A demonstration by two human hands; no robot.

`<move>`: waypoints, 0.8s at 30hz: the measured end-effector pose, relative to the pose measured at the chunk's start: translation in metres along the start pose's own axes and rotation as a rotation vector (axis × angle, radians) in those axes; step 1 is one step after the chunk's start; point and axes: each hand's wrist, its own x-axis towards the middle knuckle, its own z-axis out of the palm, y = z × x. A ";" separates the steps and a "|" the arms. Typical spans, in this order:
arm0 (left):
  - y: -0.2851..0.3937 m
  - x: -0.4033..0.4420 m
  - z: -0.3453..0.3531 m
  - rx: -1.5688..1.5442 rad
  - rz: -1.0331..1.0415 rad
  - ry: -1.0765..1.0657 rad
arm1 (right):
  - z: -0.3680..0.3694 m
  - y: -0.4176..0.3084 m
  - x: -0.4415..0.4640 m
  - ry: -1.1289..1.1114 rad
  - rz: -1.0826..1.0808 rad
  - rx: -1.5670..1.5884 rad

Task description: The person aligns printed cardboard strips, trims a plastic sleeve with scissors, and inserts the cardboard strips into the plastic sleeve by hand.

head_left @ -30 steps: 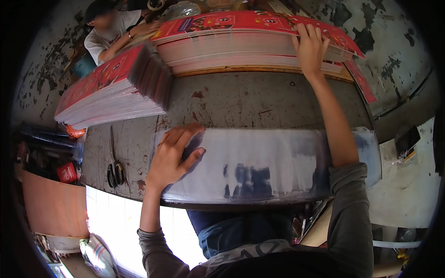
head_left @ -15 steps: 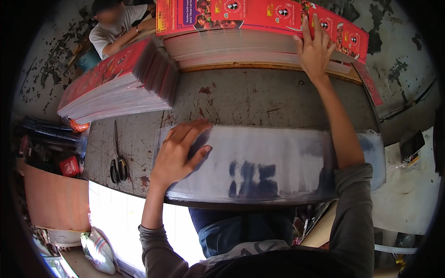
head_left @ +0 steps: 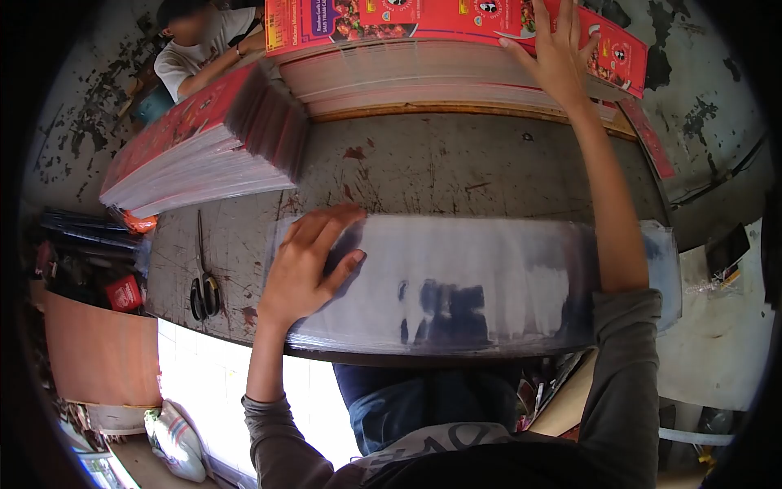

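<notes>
My left hand (head_left: 309,265) lies with fingers stretched on the left end of a stack of clear plastic sleeves (head_left: 456,261). The sleeves lie along the near edge of the table, glossy and long. At the far side, my right hand (head_left: 562,61) is spread over a tall stack of red printed cardboard sheets (head_left: 456,37), fingertips on the top sheet and thumb pointing left. Food pictures and round logos cover that sheet. Nothing is visibly gripped by either hand.
A second pile, red sheets in plastic (head_left: 204,138), leans at the table's left. Black-handled scissors (head_left: 204,285) lie on the scratched grey table (head_left: 391,163). Another person (head_left: 208,49) is at the back left. A white sack (head_left: 175,440) stands on the floor.
My right hand has shifted slightly farther away across the red stack, its fingers spreading wider. My left hand stays on the plastic sleeves. The view has shifted a little.
</notes>
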 end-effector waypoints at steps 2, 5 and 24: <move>-0.001 0.000 0.001 0.002 0.000 -0.001 | -0.011 -0.003 0.006 -0.098 0.010 -0.023; 0.000 -0.001 0.002 -0.004 -0.021 0.021 | -0.012 -0.001 0.011 -0.232 0.028 -0.013; -0.004 -0.012 0.003 0.077 -0.027 0.267 | -0.067 0.021 0.038 -0.468 -0.081 0.227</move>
